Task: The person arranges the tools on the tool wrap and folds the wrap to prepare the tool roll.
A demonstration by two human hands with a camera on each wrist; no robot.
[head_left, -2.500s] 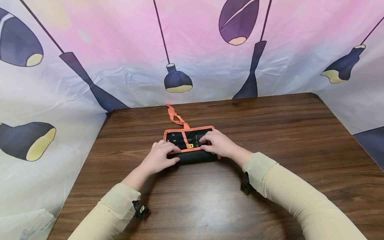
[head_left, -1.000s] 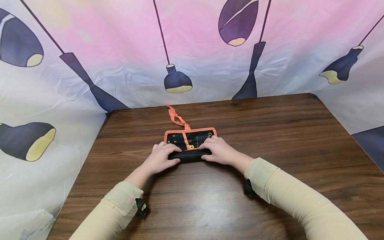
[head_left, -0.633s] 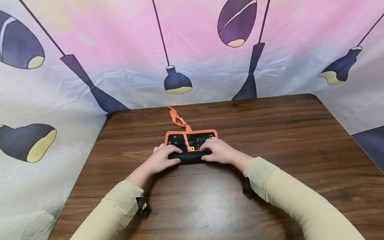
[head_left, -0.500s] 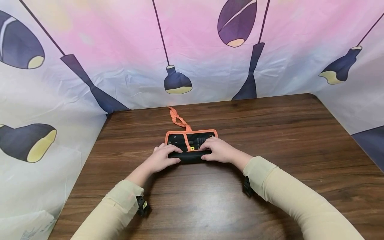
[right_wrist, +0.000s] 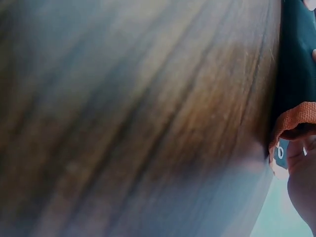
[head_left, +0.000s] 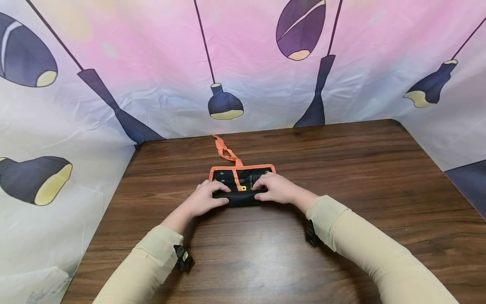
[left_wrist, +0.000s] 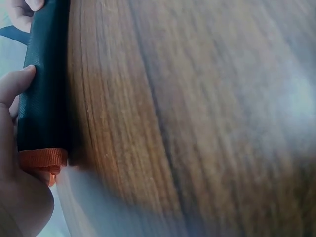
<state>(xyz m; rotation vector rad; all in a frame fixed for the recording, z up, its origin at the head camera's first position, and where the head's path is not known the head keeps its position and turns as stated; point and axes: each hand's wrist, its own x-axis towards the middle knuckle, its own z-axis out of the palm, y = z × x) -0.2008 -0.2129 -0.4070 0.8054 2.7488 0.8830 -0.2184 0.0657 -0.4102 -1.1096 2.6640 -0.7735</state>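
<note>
A black fabric tool roll (head_left: 243, 199) with orange edging lies partly rolled up on the table, its near end a thick tube. Its flat far part (head_left: 224, 174) shows printed figures, an orange divider and a small yellow label. My left hand (head_left: 203, 198) grips the left end of the tube, thumb in front and fingers over the top. On the right end, my right hand (head_left: 279, 188) holds it the same way. In the left wrist view the tube's orange-bound end (left_wrist: 43, 158) sits by the palm. The right wrist view shows the other orange-bound end (right_wrist: 298, 116).
From the roll's far edge an orange tie strap (head_left: 226, 153) runs towards the back of the brown wooden table (head_left: 341, 169). Behind and to the left hangs a cloth backdrop (head_left: 159, 50) printed with lamps. Each wrist wears a small black camera (head_left: 184, 258).
My right hand has come down from the roll's flat part onto the tube. The orange edge along the tube has mostly turned out of sight. Over the last half second little has moved.
</note>
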